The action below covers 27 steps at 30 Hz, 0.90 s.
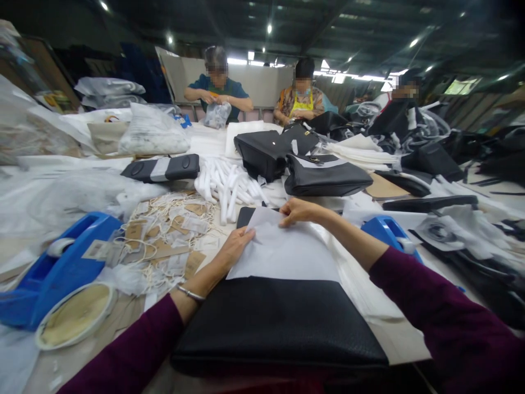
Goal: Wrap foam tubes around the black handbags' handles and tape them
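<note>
A black bag (283, 323) lies flat in front of me at the table's near edge. Over its upper part is a sheet of white paper (287, 251). My left hand (235, 249) holds the sheet's left edge, fingers pressed together; a metal bangle is on that wrist. At the sheet's top edge, my right hand (296, 212) pinches the paper between thumb and curled fingers. A small black part of the bag shows beyond the sheet, between the hands.
Tags with strings (164, 235), a blue tape dispenser (61, 268) and a round tub (76, 316) lie at left. Another blue dispenser (388, 232) stands at right. Beyond are white foam strips (229, 186), black bags (328, 178) and people working across the table.
</note>
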Motion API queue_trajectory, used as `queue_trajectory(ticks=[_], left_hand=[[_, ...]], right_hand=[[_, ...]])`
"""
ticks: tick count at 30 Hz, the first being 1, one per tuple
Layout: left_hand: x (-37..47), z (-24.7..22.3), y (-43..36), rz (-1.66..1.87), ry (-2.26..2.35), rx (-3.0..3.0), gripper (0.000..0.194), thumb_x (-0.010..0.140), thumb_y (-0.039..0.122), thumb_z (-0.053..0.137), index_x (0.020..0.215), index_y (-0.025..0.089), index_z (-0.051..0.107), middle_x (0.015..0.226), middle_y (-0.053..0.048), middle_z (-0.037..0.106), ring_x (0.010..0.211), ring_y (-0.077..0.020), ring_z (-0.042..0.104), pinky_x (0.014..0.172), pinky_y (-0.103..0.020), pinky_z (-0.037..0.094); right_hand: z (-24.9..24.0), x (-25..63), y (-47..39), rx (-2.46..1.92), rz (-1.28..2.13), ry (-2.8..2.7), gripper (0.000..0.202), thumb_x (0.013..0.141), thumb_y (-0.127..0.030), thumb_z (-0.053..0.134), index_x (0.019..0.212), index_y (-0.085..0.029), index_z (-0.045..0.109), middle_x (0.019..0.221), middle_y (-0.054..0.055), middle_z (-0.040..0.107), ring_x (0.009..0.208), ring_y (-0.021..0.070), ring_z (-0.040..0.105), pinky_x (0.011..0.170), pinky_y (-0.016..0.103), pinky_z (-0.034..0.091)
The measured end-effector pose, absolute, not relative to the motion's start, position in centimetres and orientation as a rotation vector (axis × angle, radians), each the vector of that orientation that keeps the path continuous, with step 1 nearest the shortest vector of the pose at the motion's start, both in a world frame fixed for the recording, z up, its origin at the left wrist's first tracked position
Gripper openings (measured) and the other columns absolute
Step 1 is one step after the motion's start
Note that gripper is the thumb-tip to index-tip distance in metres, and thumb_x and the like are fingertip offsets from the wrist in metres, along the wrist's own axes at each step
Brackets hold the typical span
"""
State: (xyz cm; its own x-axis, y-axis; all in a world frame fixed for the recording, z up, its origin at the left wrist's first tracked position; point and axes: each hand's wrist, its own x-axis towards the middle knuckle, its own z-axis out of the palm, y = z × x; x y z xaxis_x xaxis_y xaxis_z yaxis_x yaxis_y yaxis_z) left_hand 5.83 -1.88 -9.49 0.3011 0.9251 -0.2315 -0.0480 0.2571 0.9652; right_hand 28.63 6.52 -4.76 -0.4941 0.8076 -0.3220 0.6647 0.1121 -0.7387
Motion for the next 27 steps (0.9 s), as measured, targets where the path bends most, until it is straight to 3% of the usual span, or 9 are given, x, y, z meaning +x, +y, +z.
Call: queue_trajectory(ticks=[6,11,15,20,23,27], left_hand=[[5.8,-9.9,-1.7,0.881,1.043,1.085,0.036,0.071,0.043,0.068,0.091,0.012,0.068,0.066,-0.001,0.067,0.056,-0.0146,0.057,0.053,-0.023,0.043],[5.7,-10.0,-1.3,0.919,1.065,1.165,0.051,0.068,0.047,0.072,0.104,0.012,0.064,0.083,-0.004,0.07,0.065,-0.0159,0.061,0.061,-0.025,0.046],[5.7,-9.2,-1.5,0.922,1.127,1.195,0.055,0.064,0.049,0.074,0.103,0.012,0.064,0.089,-0.006,0.07,0.072,-0.0183,0.063,0.065,-0.026,0.048],[5.8,-9.1,-1.7,0.897,1.144,1.165,0.047,0.062,0.05,0.074,0.09,0.013,0.065,0.069,-0.002,0.067,0.056,-0.0151,0.057,0.054,-0.024,0.044],[6.0,-9.1,-1.7,0.879,1.152,1.127,0.039,0.067,0.053,0.067,0.074,0.014,0.063,0.055,0.001,0.059,0.047,-0.0126,0.049,0.046,-0.022,0.039],[6.3,-8.3,-1.8,0.89,1.196,1.139,0.036,0.069,0.051,0.065,0.063,0.016,0.061,0.051,0.001,0.057,0.051,-0.0147,0.052,0.05,-0.023,0.043]], right_hand=[[-5.2,30.4,6.4,-1.496,1.44,-2.098,0.031,0.054,-0.041,0.073,0.055,-0.014,0.056,0.05,-0.004,0.047,0.051,0.0073,0.039,0.053,0.023,0.029],[-5.3,30.4,6.6,-1.518,1.395,-2.099,0.033,0.051,-0.042,0.076,0.055,-0.014,0.057,0.05,-0.005,0.047,0.051,0.0072,0.038,0.052,0.023,0.029],[-5.1,30.2,6.8,-1.496,1.366,-2.146,0.033,0.053,-0.041,0.076,0.058,-0.014,0.057,0.051,-0.006,0.047,0.05,0.0065,0.036,0.05,0.022,0.027],[-4.7,30.3,6.7,-1.479,1.333,-2.163,0.041,0.052,-0.044,0.079,0.058,-0.016,0.05,0.052,-0.007,0.044,0.051,0.0065,0.035,0.049,0.022,0.025],[-4.6,30.8,6.2,-1.374,1.372,-2.09,0.046,0.06,-0.05,0.074,0.057,-0.017,0.043,0.053,-0.008,0.039,0.051,0.0057,0.031,0.049,0.022,0.022],[-5.2,32.0,5.0,-1.254,1.431,-1.911,0.049,0.066,-0.055,0.068,0.057,-0.017,0.038,0.054,-0.008,0.035,0.051,0.0046,0.028,0.049,0.021,0.021]])
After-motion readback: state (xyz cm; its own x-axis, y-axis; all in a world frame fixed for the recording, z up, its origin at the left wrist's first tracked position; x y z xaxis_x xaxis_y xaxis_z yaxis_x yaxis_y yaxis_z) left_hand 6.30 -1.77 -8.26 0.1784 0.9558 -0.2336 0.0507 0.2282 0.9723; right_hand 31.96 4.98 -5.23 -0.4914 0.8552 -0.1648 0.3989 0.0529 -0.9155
